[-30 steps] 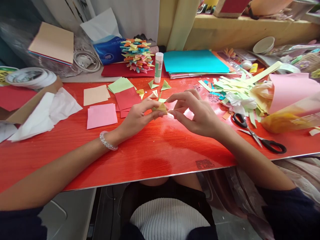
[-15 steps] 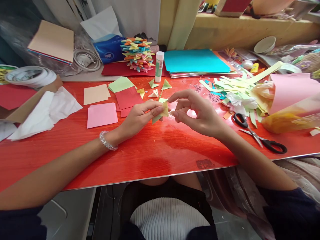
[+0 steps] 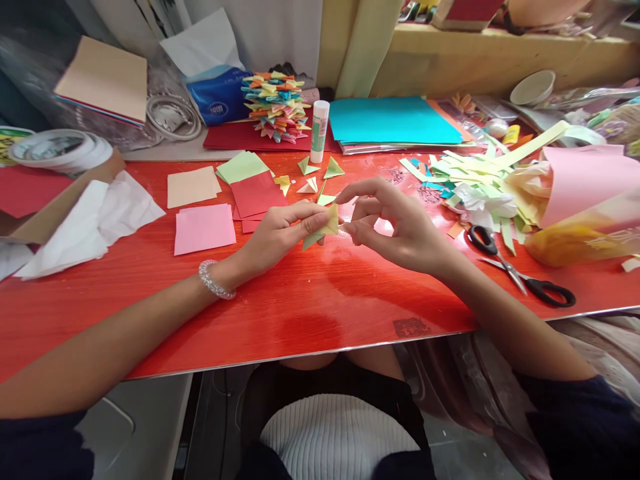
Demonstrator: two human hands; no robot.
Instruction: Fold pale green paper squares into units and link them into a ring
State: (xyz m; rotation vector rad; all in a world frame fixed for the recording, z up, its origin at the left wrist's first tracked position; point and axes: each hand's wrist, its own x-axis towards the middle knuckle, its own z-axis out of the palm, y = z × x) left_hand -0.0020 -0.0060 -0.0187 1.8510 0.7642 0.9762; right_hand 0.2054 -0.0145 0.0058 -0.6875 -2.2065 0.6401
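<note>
Between the thumb and fingers of my left hand [image 3: 287,233] is a folded piece of yellow-green paper [image 3: 327,227], held above the red table [image 3: 280,320]. My right hand [image 3: 400,227] faces it from the right, thumb and fingers pinched together on a small pale thing too tiny to name. Just beyond the hands lie small folded paper pieces, among them a green one [image 3: 334,168] and a yellow one [image 3: 283,184]. A white glue stick [image 3: 319,131] stands upright behind them.
Left of my hands are pink [image 3: 205,229], red [image 3: 257,195] and peach [image 3: 191,186] paper squares. Black-handled scissors [image 3: 515,270] lie open at right, near paper strips [image 3: 473,173]. A colourful folded-paper stack [image 3: 276,107] and blue sheets [image 3: 393,121] are at the back.
The folded paper has tilted slightly in my left hand. My right hand keeps nearly the same pinch and place.
</note>
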